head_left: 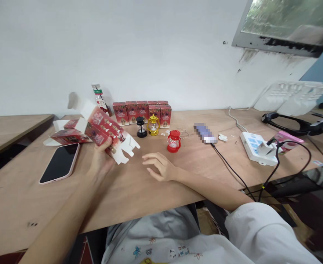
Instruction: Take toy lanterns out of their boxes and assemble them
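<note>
My left hand [102, 156] grips a red printed carton [106, 132] held tilted above the table, its white end flaps open at both ends. My right hand [160, 167] rests on the table with fingers loosely spread, holding nothing, a little in front of a small red lantern [174, 141]. A black lantern [141, 127] and a gold lantern [153, 125] stand further back. Behind them is a row of several closed red cartons [142, 111]. Another opened red carton [69, 135] lies on its side at the left.
A phone in a pink case [59, 162] lies face up at the left. A white power strip [256, 146] with black cables, a blurred device [204, 133], a pink item [288, 140] and a black headset [296, 124] sit right. A bottle [100, 99] stands near the wall.
</note>
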A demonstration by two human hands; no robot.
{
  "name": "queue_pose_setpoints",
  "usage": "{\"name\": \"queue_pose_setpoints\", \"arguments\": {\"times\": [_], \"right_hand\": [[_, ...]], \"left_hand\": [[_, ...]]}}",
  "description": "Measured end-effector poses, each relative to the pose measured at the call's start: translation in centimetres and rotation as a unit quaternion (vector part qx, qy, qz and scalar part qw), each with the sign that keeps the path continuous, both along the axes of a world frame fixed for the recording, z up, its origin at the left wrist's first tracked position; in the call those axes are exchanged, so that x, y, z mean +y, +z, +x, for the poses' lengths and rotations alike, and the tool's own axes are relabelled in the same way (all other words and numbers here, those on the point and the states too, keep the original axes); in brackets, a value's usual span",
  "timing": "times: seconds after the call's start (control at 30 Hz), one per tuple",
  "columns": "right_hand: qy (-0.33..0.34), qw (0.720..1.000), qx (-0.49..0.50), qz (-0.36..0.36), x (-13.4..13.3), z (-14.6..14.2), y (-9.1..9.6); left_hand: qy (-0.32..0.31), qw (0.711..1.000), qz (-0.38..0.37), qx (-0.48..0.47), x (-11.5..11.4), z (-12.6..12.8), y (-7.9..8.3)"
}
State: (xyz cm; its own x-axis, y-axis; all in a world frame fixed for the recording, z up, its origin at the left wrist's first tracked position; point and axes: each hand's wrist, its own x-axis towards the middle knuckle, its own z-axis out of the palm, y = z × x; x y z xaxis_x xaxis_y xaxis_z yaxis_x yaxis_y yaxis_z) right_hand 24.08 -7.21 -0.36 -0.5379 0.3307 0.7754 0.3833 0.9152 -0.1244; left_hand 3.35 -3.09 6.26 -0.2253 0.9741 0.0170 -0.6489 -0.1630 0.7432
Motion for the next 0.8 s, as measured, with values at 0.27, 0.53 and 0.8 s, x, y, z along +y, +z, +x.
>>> {"name": "queue_pose_setpoints", "arguments": {"times": [0.27,0.53,0.8], "right_hand": [[-0.016,0.989,-0.147,0.007,0.3,-0.1,0.1],[-0.015,0.972,-0.227,-0.056,0.5,-0.3,0.0],[-0.008,0.972,-0.223,-0.073,0.6,-0.3,-0.2]], "left_hand": [[0.008,0.999,-0.025,-0.047,1.1,-1.8,0.9],[0.052,0.994,-0.087,-0.036,1.3,-2.1,1.1],[0.122,0.990,-0.053,0.044,4.8,-7.0,1.1]]}}
